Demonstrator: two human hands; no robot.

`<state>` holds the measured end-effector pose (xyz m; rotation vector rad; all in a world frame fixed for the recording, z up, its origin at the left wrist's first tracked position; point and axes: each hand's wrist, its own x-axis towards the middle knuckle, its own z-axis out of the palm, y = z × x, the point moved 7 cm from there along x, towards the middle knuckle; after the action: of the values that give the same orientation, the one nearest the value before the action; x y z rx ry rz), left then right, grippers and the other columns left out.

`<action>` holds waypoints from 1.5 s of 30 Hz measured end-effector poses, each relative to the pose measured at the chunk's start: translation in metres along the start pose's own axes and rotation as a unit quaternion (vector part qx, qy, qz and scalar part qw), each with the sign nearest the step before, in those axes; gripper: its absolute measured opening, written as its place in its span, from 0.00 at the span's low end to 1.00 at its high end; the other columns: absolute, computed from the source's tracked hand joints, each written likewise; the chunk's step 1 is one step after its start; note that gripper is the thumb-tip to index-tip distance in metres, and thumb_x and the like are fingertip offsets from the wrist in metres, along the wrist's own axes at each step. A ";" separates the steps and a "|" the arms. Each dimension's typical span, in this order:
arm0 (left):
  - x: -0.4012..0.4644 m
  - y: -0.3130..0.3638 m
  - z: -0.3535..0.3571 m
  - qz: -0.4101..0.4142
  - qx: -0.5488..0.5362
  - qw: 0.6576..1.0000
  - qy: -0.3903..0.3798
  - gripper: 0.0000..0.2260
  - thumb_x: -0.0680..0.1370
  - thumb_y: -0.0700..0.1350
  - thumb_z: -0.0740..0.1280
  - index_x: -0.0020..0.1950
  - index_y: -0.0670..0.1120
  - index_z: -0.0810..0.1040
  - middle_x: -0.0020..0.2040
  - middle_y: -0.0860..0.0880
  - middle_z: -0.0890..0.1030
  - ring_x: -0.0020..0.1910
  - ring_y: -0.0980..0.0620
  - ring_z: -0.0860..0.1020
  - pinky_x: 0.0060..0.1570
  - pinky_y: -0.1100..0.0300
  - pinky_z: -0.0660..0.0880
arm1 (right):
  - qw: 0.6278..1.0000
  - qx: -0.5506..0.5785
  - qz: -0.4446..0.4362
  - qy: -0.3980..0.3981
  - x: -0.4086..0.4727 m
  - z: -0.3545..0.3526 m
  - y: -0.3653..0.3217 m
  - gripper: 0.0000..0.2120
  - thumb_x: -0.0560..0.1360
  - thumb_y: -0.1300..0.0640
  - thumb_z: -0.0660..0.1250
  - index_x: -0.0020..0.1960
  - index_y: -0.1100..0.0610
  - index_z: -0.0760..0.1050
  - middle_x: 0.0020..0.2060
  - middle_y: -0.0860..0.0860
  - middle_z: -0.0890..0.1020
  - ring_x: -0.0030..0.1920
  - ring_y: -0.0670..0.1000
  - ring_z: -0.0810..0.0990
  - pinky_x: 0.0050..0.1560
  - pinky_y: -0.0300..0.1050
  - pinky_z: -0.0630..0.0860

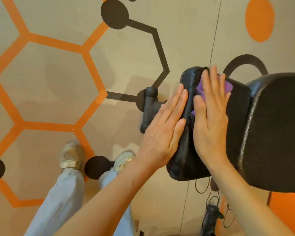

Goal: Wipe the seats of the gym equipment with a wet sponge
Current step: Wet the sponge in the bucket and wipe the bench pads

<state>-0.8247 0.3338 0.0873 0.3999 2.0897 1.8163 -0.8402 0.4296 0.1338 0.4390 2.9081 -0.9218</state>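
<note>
Here the right hand (209,120) lies flat on a purple sponge (228,86), fingers straight and together, pressing it down onto the black seat (180,160). Only bits of the sponge show: a corner past the fingertips on the far right, a patch between thumb and forefinger, a sliver by the base of the thumb. The sponge sits on the top face of the seat, toward its far end.

The left hand (163,128) is flat too, fingers straight and closed up, laid against the seat's left side with the fingertips reaching the upper edge. It grasps nothing. The two hands lie side by side with a strip of seat between them.

The seat has a pebbled, shiny skin. Just to its right, touching or nearly so, is a larger black pad (276,133), rounded at the corners. Left of the seat a dark grey handle (149,109) juts out on a short stem.

Below is the floor (58,86), beige with orange hexagon lines, black lines and black discs, and an orange disc at top right. Two pale shoes (71,155) stand on it, with light blue trouser legs (61,201) above them. Thin dark cables (211,198) trail on the floor under the seat
</note>
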 end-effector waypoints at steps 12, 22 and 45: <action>0.001 -0.004 0.002 0.020 -0.007 1.000 0.006 0.23 0.84 0.45 0.49 0.79 0.45 0.50 0.80 0.52 0.49 0.79 0.57 0.51 0.77 0.47 0.56 | 1.000 -0.015 -0.012 -0.014 -0.040 0.006 -0.001 0.22 0.83 0.57 0.53 0.76 0.54 0.57 0.78 0.49 0.55 0.78 0.49 0.47 0.78 0.56 0.44; -0.002 0.002 -0.003 0.026 0.038 0.999 0.000 0.23 0.84 0.47 0.48 0.79 0.47 0.48 0.80 0.52 0.49 0.78 0.60 0.51 0.76 0.49 0.58 | 1.000 0.007 0.013 0.024 -0.030 0.004 -0.002 0.22 0.84 0.55 0.52 0.77 0.53 0.56 0.78 0.48 0.55 0.78 0.48 0.46 0.77 0.59 0.44; -0.017 0.008 0.004 0.101 0.140 0.980 -0.097 0.24 0.84 0.47 0.49 0.79 0.41 0.49 0.80 0.43 0.48 0.80 0.46 0.46 0.77 0.44 0.50 | 0.973 0.054 0.192 0.119 -0.121 0.003 0.032 0.22 0.84 0.53 0.49 0.77 0.48 0.52 0.78 0.43 0.52 0.77 0.43 0.43 0.77 0.51 0.37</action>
<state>-0.8078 0.3313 0.0955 0.8549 2.2356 1.5119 -0.7154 0.4226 0.1309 1.1460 2.8174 -1.0235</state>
